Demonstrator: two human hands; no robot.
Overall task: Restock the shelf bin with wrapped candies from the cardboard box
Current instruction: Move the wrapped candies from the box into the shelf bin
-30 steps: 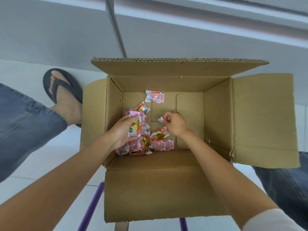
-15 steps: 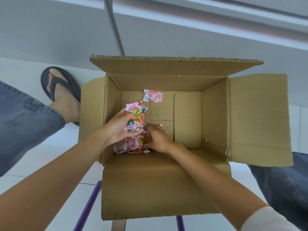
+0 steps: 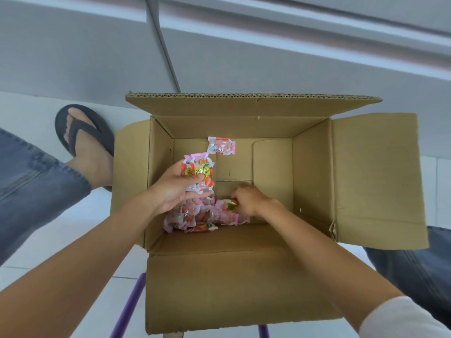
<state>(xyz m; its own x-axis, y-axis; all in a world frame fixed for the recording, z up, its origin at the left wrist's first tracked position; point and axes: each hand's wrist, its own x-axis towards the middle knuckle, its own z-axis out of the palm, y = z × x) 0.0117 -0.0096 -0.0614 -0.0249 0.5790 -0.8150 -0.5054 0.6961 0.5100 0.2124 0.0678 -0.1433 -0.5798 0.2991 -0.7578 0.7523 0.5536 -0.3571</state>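
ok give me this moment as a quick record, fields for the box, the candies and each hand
box: cardboard box, all flaps open
left hand: left hand holds a bunch of candies above the pile, thumb across them
right hand: right hand low in the box, fingers curled on a pile candy
pile: pile of candies in the box's near-left corner
stray: lone candy lying apart near the far wall
shelf bin: not in view
nearby: sandalled foot left of the box

Matt corrugated cardboard box (image 3: 244, 284), glossy plastic candy wrappers (image 3: 199, 175).
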